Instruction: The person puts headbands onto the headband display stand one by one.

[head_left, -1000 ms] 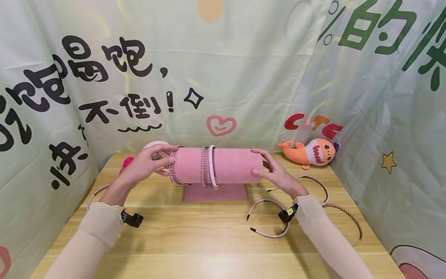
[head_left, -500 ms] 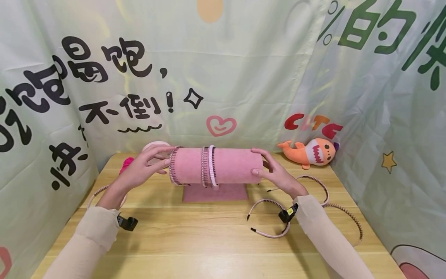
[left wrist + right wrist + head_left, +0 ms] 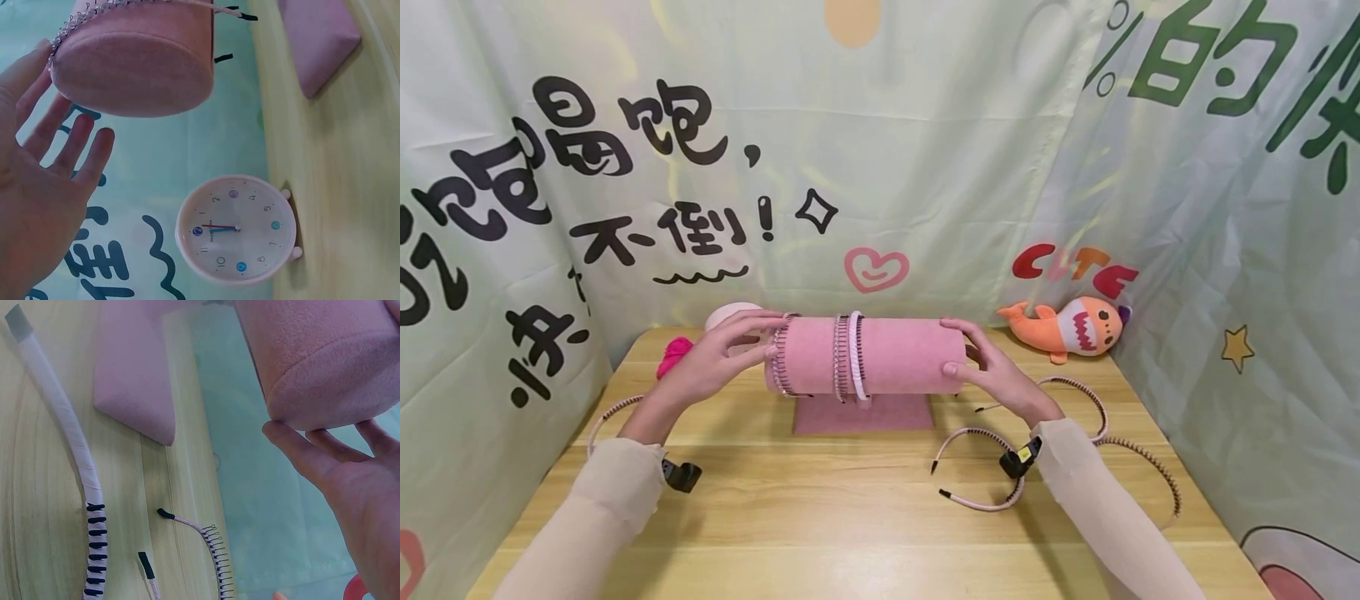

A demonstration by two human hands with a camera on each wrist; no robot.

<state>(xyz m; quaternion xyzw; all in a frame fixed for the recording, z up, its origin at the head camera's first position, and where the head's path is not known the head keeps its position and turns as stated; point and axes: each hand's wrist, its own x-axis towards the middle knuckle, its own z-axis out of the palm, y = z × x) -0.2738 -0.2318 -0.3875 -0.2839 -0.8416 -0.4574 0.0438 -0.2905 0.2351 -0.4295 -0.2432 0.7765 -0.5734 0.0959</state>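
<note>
Left fingers (image 3: 96,156) spread against a headband (image 3: 779,362), right fingers (image 3: 301,450) gripping the pink cylinder (image 3: 910,354)

Pale green fabric walls (image 3: 925,142), black lettering (image 3: 765,212), pink heart (image 3: 877,275), yellow star (image 3: 1237,348), light wood-grain table (image 3: 790,492) with soft glare (image 3: 880,571)

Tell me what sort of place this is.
Probably a staged booth or display corner: printed curtains hang on three sides of a wood-grain table, which holds a pink headband stand and a plush toy.
</note>
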